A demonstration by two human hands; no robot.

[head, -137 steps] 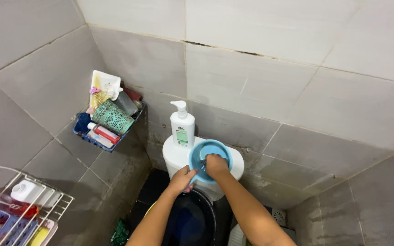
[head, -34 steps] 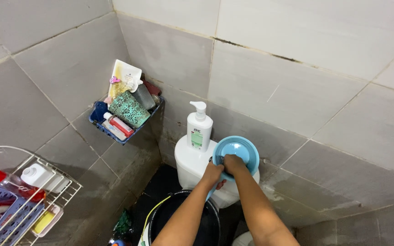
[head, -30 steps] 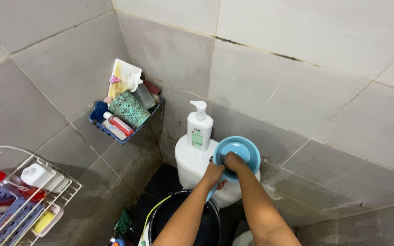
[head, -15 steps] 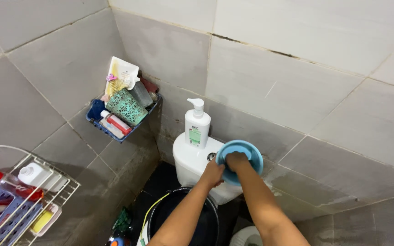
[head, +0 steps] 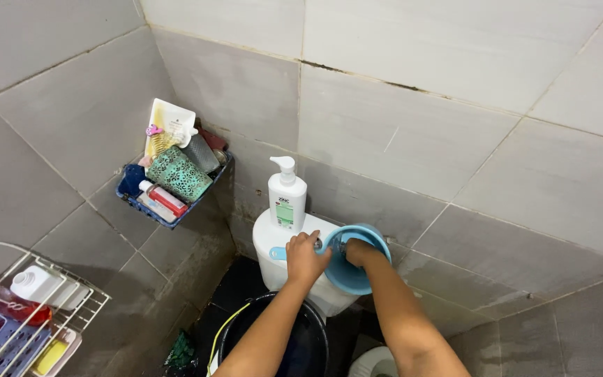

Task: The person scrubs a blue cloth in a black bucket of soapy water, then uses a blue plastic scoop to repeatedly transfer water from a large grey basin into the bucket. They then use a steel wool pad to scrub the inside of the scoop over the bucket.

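The blue dipper (head: 357,262) sat tipped on its side at the right end of the white toilet tank (head: 277,255), with its open mouth facing the person. Its short handle (head: 278,253) stuck out to the left, lying flat along the top of the tank. The left hand (head: 306,256) was curled around that handle, right where it met the bowl. The right hand (head: 355,251) reached inside the bowl with its fingers bent, but I could not tell if they held anything. So both hands touched the dipper, and the left one had the grip. A white pump bottle (head: 287,197) stood at the back left corner of the tank. A black bucket (head: 273,338) stood on the floor below the arms.
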